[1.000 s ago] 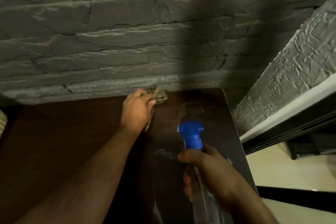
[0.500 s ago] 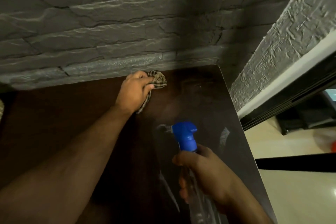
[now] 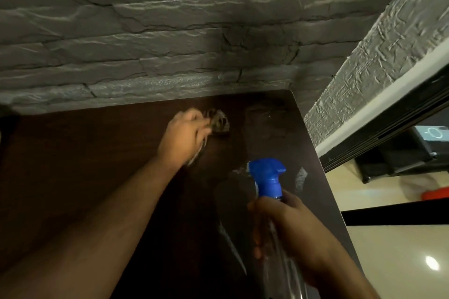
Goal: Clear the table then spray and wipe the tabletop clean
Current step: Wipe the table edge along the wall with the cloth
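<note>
A dark brown wooden tabletop [image 3: 85, 165] fills the lower left of the head view. My left hand [image 3: 184, 136] grips a bunched checkered cloth [image 3: 220, 121] and presses it on the table near the far edge, close to the wall. It is blurred by motion. My right hand [image 3: 289, 228] holds a clear spray bottle around its neck, lower right over the table. The bottle's blue spray head [image 3: 267, 177] points left. Wet streaks shine on the tabletop near the right edge.
A grey stone wall [image 3: 170, 43] runs along the table's far edge. A textured grey wall [image 3: 364, 68] with a white ledge stands to the right. Beyond the table's right edge lies a pale glossy floor [image 3: 401, 250] with a red object [image 3: 437, 193].
My left hand has shifted with the cloth a little along the far part of the table. The camera has tilted, so the table sits lower in view. The spray bottle stays held.
</note>
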`<state>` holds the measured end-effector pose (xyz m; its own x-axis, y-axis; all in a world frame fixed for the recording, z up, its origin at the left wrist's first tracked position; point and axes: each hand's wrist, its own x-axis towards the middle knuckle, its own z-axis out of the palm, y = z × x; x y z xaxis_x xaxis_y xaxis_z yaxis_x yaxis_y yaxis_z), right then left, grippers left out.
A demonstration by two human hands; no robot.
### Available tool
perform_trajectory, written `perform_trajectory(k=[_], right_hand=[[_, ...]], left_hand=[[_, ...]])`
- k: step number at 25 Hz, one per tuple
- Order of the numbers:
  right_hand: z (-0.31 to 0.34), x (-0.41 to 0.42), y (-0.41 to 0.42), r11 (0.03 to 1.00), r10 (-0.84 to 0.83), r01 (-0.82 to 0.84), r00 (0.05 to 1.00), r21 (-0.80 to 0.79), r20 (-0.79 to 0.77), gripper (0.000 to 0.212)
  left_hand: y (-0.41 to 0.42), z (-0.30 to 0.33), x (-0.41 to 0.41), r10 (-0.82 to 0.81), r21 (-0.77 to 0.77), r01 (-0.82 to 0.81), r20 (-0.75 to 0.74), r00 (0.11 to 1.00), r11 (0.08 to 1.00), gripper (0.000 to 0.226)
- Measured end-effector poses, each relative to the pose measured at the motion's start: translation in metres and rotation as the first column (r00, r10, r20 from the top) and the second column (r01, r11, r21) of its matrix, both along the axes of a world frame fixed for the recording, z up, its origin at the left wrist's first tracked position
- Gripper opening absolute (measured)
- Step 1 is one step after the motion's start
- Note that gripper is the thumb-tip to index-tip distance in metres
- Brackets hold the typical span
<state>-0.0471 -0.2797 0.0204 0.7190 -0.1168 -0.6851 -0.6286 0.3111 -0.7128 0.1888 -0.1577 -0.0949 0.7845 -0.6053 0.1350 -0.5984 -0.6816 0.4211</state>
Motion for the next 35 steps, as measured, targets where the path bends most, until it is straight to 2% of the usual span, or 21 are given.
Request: perform_trajectory(k=[1,2,3,5,7,8,11,12,13,16,17,18,21,22,23,26,28,31,32,33,35], right_hand=[[0.000,-0.001,0.001,1.000,-0.002,0.002,1.000,-0.001,0.001,0.024],[0.000,-0.002,0.001,1.000,-0.003,0.003,1.000,-0.006,0.005,0.021],[0.000,-0.003,0.001,1.000,-0.004,0.004,1.000,-0.010,0.008,0.020],[0.000,-0.010,-0.001,1.000,0.000,0.001,1.000,-0.003,0.021,0.028],[-0.001,-0.018,-0.002,1.000,0.010,-0.011,1.000,0.016,0.024,0.032],[-0.001,-0.021,-0.002,1.000,0.015,-0.016,1.000,0.021,0.026,0.032],[-0.007,-0.023,-0.001,1.000,0.006,-0.007,1.000,0.022,0.029,0.027],[-0.008,-0.022,-0.001,1.000,0.009,-0.010,1.000,0.027,0.028,0.027],[-0.007,-0.023,0.001,0.999,0.018,-0.019,1.000,0.033,0.022,0.027],[-0.002,-0.029,0.001,0.999,0.037,-0.038,0.999,0.039,0.025,0.027],[-0.001,-0.031,0.000,0.998,0.043,-0.044,0.999,0.035,0.026,0.026],[0.000,-0.035,-0.001,0.998,0.054,-0.055,0.998,0.029,0.029,0.026],[-0.002,-0.042,-0.005,0.998,0.060,-0.060,0.998,0.004,0.034,0.023],[-0.002,-0.044,-0.006,0.999,0.052,-0.052,0.998,-0.004,0.035,0.023],[-0.002,-0.047,-0.007,0.999,0.049,-0.049,0.998,-0.003,0.035,0.023],[0.003,-0.058,-0.011,0.998,0.068,-0.068,0.997,0.017,0.041,0.016],[0.005,-0.069,-0.013,0.996,0.090,-0.091,0.996,0.023,0.023,0.014],[-0.002,-0.081,-0.014,0.993,0.119,-0.120,0.993,0.002,0.018,0.015],[-0.004,-0.083,-0.014,0.993,0.120,-0.119,0.993,-0.006,0.022,0.015],[-0.006,-0.086,-0.013,0.993,0.119,-0.119,0.992,-0.005,0.027,0.016],[-0.006,-0.093,-0.012,0.992,0.123,-0.124,0.992,0.031,0.033,0.023]], left_hand=[[-0.022,0.006,0.005,0.090,0.007,-0.090,-0.041,0.995,0.996,0.027],[-0.043,0.013,-0.003,0.075,0.018,-0.074,-0.077,0.994,0.997,0.028],[-0.052,0.012,-0.023,-0.012,0.019,0.014,-0.083,0.996,1.000,0.028],[-0.029,-0.005,-0.073,-0.287,-0.002,0.287,0.003,0.958,0.958,0.025],[0.020,-0.011,-0.091,-0.365,-0.071,0.366,0.037,0.930,0.928,0.025],[0.027,-0.009,-0.080,-0.331,-0.067,0.334,0.048,0.942,0.940,0.025],[-0.021,0.005,-0.032,0.016,0.021,-0.016,-0.011,1.000,1.000,0.025],[-0.042,0.011,-0.034,0.068,0.057,-0.066,-0.035,0.997,0.996,0.026],[-0.051,0.011,-0.049,0.049,0.055,-0.046,-0.040,0.998,0.997,0.028],[-0.011,-0.006,-0.105,-0.279,-0.017,0.279,0.010,0.960,0.960,0.034],[0.010,-0.007,-0.103,-0.292,-0.057,0.292,0.015,0.956,0.955,0.031],[0.019,-0.005,-0.092,-0.242,-0.057,0.243,0.015,0.970,0.968,0.027],[-0.007,0.005,-0.056,0.100,-0.007,-0.100,-0.019,0.995,0.995,0.024],[-0.019,0.009,-0.066,0.131,-0.012,-0.132,-0.055,0.990,0.991,0.024],[-0.023,0.008,-0.086,0.075,-0.017,-0.076,-0.069,0.995,0.997,0.024],[0.024,-0.006,-0.162,-0.313,-0.047,0.311,-0.042,0.949,0.949,0.027],[0.049,-0.002,-0.152,-0.274,-0.077,0.273,-0.003,0.962,0.959,0.027],[0.012,0.008,-0.100,0.090,-0.014,-0.090,0.013,0.996,0.996,0.023],[-0.005,0.011,-0.098,0.130,-0.004,-0.130,-0.017,0.991,0.991,0.024],[-0.013,0.010,-0.108,0.103,-0.002,-0.103,-0.029,0.994,0.995,0.024],[-0.001,0.003,-0.146,-0.109,0.004,0.109,0.003,0.994,0.994,0.023]])
